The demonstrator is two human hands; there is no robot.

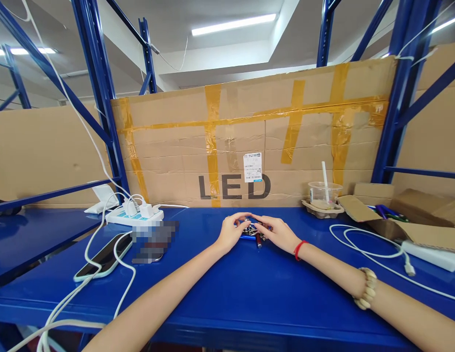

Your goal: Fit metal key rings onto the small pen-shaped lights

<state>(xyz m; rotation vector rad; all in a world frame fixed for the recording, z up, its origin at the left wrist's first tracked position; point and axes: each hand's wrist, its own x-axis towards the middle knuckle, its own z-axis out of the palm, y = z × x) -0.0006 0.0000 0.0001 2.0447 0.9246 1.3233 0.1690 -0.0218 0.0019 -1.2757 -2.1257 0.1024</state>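
Observation:
Both my arms reach forward over the blue table. My left hand and my right hand meet near the table's far middle, fingers curled down over a small pile of pens, dark and blue, lying on the surface. The fingertips of both hands touch the pile. The pens are mostly hidden under the fingers. A red string sits on my right wrist, and a beaded bracelet further up that arm.
A white power strip with plugs and white cables sits at the left, beside a phone on a cable. A plastic cup with a straw stands at the right, by open cardboard boxes. A taped cardboard wall marked LED closes the back.

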